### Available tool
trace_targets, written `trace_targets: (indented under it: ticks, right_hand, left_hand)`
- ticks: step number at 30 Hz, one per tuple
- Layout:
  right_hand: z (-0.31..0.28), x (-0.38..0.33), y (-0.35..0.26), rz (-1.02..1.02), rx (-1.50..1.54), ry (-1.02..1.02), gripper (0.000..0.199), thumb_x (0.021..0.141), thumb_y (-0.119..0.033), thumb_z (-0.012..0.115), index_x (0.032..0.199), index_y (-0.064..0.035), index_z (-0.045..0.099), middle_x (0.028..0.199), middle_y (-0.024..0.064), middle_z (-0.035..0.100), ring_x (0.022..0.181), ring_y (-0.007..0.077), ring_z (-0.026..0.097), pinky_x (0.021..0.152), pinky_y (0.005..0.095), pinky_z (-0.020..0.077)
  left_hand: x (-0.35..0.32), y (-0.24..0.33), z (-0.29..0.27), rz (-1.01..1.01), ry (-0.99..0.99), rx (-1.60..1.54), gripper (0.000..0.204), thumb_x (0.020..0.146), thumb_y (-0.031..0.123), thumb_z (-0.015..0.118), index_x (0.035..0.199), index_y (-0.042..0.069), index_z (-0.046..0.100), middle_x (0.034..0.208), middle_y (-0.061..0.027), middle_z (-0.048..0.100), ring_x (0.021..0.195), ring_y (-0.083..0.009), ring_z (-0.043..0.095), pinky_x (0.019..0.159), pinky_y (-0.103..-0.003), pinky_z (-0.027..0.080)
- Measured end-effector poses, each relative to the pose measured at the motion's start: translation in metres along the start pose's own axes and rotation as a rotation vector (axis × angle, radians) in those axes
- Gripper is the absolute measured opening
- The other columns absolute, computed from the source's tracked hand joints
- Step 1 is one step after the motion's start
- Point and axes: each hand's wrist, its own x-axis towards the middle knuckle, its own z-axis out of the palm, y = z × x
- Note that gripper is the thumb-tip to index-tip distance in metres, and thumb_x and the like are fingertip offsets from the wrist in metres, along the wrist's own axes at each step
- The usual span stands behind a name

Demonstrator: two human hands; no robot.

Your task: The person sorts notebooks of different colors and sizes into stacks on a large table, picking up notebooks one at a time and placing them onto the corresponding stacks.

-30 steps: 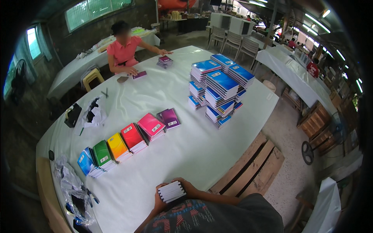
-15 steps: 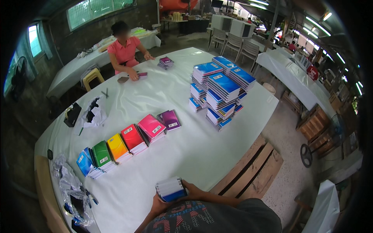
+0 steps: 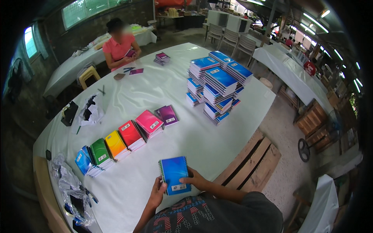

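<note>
Close to my body, above the near edge of the table, I hold a stack of blue spiral notebooks [image 3: 174,171] with the top cover facing up. My left hand [image 3: 157,191] grips the left lower side. My right hand [image 3: 195,179] grips the right side, its thumb lying across the cover. How many notebooks are in the stack is hidden. Ahead to the left runs a row of notebook stacks: blue [image 3: 84,159], green [image 3: 101,152], yellow [image 3: 116,143], red [image 3: 130,132], pink [image 3: 149,121] and purple [image 3: 168,115].
Tall piles of blue notebooks [image 3: 220,81] stand at the right on the white-covered table [image 3: 202,143]. Across it, a person in pink [image 3: 120,48] holds a purple notebook, near a small purple stack [image 3: 162,58]. Crumpled plastic [image 3: 79,207] lies left; a wooden pallet [image 3: 248,163] sits right.
The blue notebooks in my hands have turned from page edges showing to the cover facing up. The person opposite has lifted a purple notebook off the table.
</note>
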Motion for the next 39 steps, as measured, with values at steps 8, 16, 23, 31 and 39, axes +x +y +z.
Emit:
trace_targets:
  ticks: [8,16,23,31,39]
  right_hand:
    - [-0.039,0.038,-0.009,-0.066,0.277,0.319,0.060,0.077,-0.031,0.069,0.121,-0.0002,0.044,0.101,0.0107,0.059,0.086,0.0179,0.061,0.069,0.0301,0.0518]
    - [-0.075,0.080,-0.014,-0.079,0.514,0.461,0.048,0.079,-0.031,0.067,0.116,-0.0055,0.048,0.098,0.0071,0.062,0.083,0.0162,0.063,0.065,0.0293,0.0524]
    - [-0.086,0.100,-0.011,-0.035,0.669,0.586,0.043,0.081,-0.031,0.066,0.113,-0.0053,0.053,0.102,0.0080,0.063,0.090,0.0186,0.063,0.074,0.0333,0.0539]
    - [-0.110,0.133,-0.009,-0.010,0.692,0.689,0.043,0.078,-0.030,0.069,0.111,-0.0064,0.054,0.102,0.0065,0.063,0.090,0.0192,0.062,0.075,0.0347,0.0534]
    - [-0.136,0.206,-0.016,-0.202,0.743,0.671,0.041,0.078,-0.027,0.071,0.111,-0.0083,0.053,0.104,0.0066,0.062,0.091,0.0197,0.062,0.077,0.0362,0.0529]
  left_hand:
    - [-0.007,-0.067,-0.005,0.111,0.290,0.443,0.032,0.088,0.026,0.058,0.105,0.000,0.054,0.086,-0.0100,0.061,0.081,-0.0173,0.058,0.069,-0.029,0.046]
    - [0.000,-0.079,0.003,0.349,0.322,0.888,0.009,0.076,0.015,0.065,0.082,0.009,0.063,0.078,-0.0057,0.060,0.069,-0.0230,0.057,0.070,-0.036,0.044]
    - [-0.002,-0.077,0.004,0.336,0.358,0.854,0.007,0.076,0.013,0.064,0.081,0.009,0.062,0.078,-0.0055,0.060,0.072,-0.0230,0.058,0.070,-0.036,0.044]
    - [0.001,-0.078,0.000,0.330,0.321,0.914,0.008,0.075,0.011,0.063,0.083,0.009,0.061,0.082,-0.0073,0.061,0.078,-0.0281,0.057,0.071,-0.038,0.044]
    - [0.003,-0.077,0.001,0.339,0.333,0.918,0.009,0.074,0.012,0.064,0.083,0.009,0.061,0.084,-0.0081,0.061,0.079,-0.0282,0.057,0.072,-0.038,0.044]
